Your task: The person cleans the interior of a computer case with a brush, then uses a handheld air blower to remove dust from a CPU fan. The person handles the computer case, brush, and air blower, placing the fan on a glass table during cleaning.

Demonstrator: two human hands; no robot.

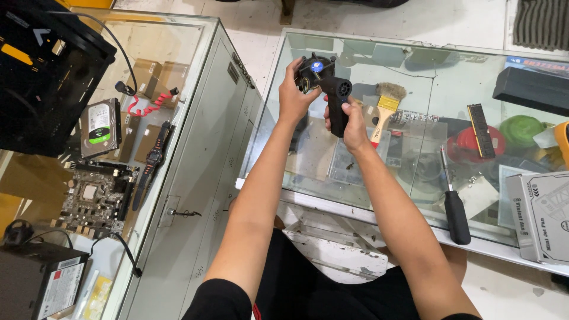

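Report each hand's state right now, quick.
Left hand: closed around the small black round cooling fan.
Right hand: closed around the handle of the black handheld blower.

Left grip (291,95) covers the near side of the small cooler fan (312,70); its blades too small to make out. Right grip (354,127) hides the lower handle of the black blower (338,104). Computer case (44,71) cut off by left and top edges. Grey box (542,216) runs off right edge. Items under the worktop (409,53) glass blurred by reflections.
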